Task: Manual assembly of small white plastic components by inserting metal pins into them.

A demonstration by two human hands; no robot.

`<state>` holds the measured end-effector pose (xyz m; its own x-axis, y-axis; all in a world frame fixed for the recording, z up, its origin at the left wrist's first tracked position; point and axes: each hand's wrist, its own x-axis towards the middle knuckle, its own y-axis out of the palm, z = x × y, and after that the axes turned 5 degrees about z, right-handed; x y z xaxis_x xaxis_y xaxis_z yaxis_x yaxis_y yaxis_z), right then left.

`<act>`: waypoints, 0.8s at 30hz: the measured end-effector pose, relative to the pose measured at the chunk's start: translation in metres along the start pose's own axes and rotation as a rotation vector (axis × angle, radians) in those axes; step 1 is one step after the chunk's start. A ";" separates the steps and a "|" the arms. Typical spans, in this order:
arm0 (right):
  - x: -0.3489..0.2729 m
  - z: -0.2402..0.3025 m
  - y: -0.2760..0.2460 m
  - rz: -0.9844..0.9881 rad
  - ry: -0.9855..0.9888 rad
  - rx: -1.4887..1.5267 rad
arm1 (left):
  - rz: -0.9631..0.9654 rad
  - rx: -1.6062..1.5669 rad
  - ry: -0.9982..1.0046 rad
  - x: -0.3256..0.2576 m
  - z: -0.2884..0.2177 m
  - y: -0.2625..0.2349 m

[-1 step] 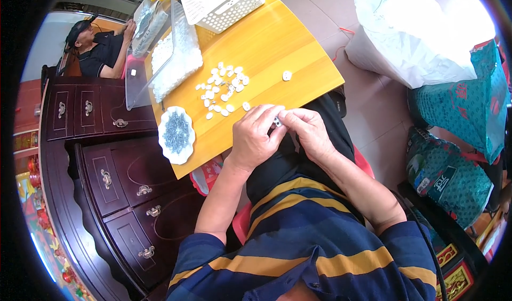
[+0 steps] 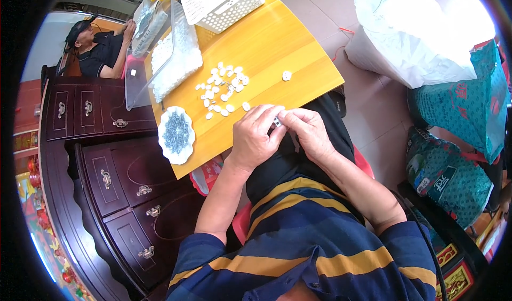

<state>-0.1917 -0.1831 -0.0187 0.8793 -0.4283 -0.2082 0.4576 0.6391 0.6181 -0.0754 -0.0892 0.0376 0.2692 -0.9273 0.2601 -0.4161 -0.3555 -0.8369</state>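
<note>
Close together at the table's near edge, both hands pinch one small white oval piece with dark holes (image 2: 277, 122). My left hand (image 2: 257, 137) is closed round it, its fingers hiding most of it. From the other side, my right hand (image 2: 309, 130) grips it between thumb and forefinger. Just beyond lies a single white oval piece (image 2: 246, 106). A loose pile of similar white pieces (image 2: 215, 89), with some small metal bits among them, spreads over the wooden table (image 2: 277, 39). Another white piece (image 2: 287, 76) lies apart to the right.
A scalloped white dish (image 2: 163, 136) of small metal screws or pins stands at the table's left edge. Behind are a clear tub of white parts (image 2: 184, 55) and a white perforated basket (image 2: 234, 13). Dark drawers (image 2: 120, 178) stand left, large sacks (image 2: 453, 103) right. A person (image 2: 101, 50) sits far left.
</note>
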 end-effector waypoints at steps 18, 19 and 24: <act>-0.003 -0.003 -0.002 -0.043 -0.050 -0.010 | 0.042 -0.011 0.013 0.002 0.003 0.004; -0.003 -0.004 -0.002 -0.047 -0.049 -0.010 | 0.037 -0.016 0.022 0.002 0.004 0.005; -0.002 -0.011 -0.002 -0.076 -0.039 -0.009 | 0.020 -0.033 0.043 0.000 0.009 0.006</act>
<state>-0.1933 -0.1766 -0.0282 0.8360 -0.5006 -0.2246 0.5246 0.6093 0.5946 -0.0703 -0.0903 0.0278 0.2234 -0.9381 0.2648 -0.4498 -0.3402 -0.8258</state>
